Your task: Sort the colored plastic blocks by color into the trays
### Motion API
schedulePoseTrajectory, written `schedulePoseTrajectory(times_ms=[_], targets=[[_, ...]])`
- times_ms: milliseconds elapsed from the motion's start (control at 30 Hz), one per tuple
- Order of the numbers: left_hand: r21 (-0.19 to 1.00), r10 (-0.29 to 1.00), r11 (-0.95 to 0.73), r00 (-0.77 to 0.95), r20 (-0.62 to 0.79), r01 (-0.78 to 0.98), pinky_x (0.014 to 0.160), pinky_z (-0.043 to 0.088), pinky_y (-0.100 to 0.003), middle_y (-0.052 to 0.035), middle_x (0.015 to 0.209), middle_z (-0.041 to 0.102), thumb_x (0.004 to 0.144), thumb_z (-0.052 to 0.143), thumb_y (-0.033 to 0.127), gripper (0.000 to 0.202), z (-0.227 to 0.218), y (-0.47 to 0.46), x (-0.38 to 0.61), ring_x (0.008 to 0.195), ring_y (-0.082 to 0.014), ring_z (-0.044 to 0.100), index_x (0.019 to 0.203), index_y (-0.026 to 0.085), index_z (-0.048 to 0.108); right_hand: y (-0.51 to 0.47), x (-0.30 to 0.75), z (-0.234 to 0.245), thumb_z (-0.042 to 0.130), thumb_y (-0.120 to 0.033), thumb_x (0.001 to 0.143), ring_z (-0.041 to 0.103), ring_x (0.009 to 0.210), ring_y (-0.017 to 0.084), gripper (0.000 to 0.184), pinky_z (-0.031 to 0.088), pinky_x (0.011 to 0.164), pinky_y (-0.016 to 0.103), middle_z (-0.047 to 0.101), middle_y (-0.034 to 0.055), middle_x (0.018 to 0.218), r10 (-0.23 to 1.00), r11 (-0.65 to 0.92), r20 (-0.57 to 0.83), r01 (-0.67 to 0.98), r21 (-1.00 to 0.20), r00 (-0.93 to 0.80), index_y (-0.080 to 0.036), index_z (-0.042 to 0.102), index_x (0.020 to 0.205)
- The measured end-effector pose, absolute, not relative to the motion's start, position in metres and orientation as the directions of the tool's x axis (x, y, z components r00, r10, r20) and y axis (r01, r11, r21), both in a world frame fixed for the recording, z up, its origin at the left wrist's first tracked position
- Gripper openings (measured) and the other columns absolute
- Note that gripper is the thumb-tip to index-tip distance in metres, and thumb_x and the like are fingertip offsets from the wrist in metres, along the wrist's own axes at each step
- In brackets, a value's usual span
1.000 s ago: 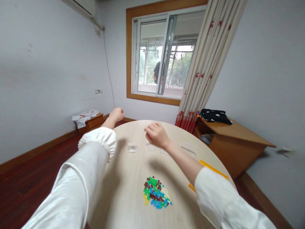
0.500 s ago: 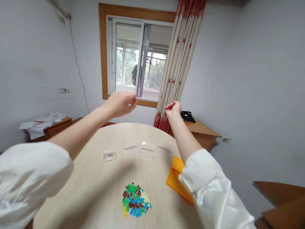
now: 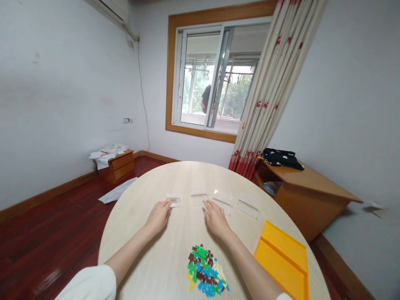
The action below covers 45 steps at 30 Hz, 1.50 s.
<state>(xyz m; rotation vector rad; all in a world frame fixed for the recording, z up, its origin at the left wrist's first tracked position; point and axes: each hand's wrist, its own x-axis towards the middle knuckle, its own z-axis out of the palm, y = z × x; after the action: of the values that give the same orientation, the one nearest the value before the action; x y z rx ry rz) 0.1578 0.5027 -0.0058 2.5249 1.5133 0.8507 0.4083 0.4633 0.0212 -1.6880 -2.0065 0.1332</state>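
Observation:
My left hand [image 3: 158, 216] is low over the table, its fingertips at the near left corner of a small clear plastic box [image 3: 175, 200]. Those fingers are stretched forward and slightly bent; whether they press on the box is hard to see. My right hand [image 3: 215, 216] is open, fingers apart, beside the near right corner of a second clear box [image 3: 198, 201]. Two more clear boxes, one [image 3: 222, 206] and another [image 3: 247, 209], lie to the right in the same row. Between my forearms is a pile of small coloured building bricks [image 3: 206, 271] in green, brown, blue, cream and yellow.
An orange-yellow tray [image 3: 283, 260] with a dividing ridge lies right of my right forearm on the round pale table [image 3: 140, 258]. Beyond stand a wooden desk [image 3: 315, 183] with dark cloth on it, a curtain [image 3: 275, 83] and a small cabinet [image 3: 123, 164].
Both hands have come down from raised in the air to the row of clear boxes. The view has turned left, and the tray shows more fully.

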Motion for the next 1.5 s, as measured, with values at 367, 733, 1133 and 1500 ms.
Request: schedulePoseTrajectory(times_ms=[367,733,1133,1500], targets=[[0.195,0.857,-0.457,0.370,0.358,0.868,0.076,0.031,-0.035,-0.0075,0.094,0.058,0.084,0.043,0.014,0.018,-0.008,0.519,0.170,0.090,-0.0216,0.048,0.091,0.018,0.058,0.512,0.382,0.017,0.042,-0.019,0.089,0.054,0.090,0.017,0.022,0.028,0.083,0.030,0.063,0.0053,0.092,0.938,0.298,0.217,0.949,-0.099,-0.272,-0.021,0.064,0.087],[0.168,0.894,-0.393,0.332,0.302,0.904,0.074,0.030,-0.034,-0.0090,0.089,0.058,0.087,0.037,0.019,0.024,0.002,0.498,0.174,0.087,-0.0229,0.047,0.082,0.016,0.060,0.488,0.363,0.014,0.045,-0.018,0.088,0.054,0.086,0.018,0.020,0.033,0.075,0.027,0.062,0.0047,0.087,0.902,0.406,0.210,0.905,-0.124,-0.376,-0.021,0.064,0.091],[0.126,0.897,-0.308,0.244,0.370,0.943,0.080,0.029,-0.038,-0.0098,0.104,0.058,0.083,0.048,0.027,0.033,0.005,0.465,0.184,0.095,-0.0246,0.048,0.115,0.020,0.052,0.467,0.445,0.014,0.043,-0.008,0.080,0.041,0.117,0.028,0.047,0.029,0.096,0.040,0.047,0.0189,0.127,0.960,0.115,0.273,0.980,-0.159,-0.069,-0.008,0.043,0.127],[0.175,0.880,-0.367,0.280,0.384,0.914,0.079,0.033,-0.036,-0.0077,0.089,0.056,0.084,0.047,0.032,0.027,-0.007,0.490,0.206,0.088,-0.0217,0.051,0.107,0.022,0.057,0.454,0.449,0.014,0.041,-0.019,0.085,0.043,0.117,0.019,0.042,0.030,0.097,0.032,0.050,0.0088,0.127,0.957,0.222,0.228,0.957,-0.185,-0.178,-0.019,0.043,0.127]])
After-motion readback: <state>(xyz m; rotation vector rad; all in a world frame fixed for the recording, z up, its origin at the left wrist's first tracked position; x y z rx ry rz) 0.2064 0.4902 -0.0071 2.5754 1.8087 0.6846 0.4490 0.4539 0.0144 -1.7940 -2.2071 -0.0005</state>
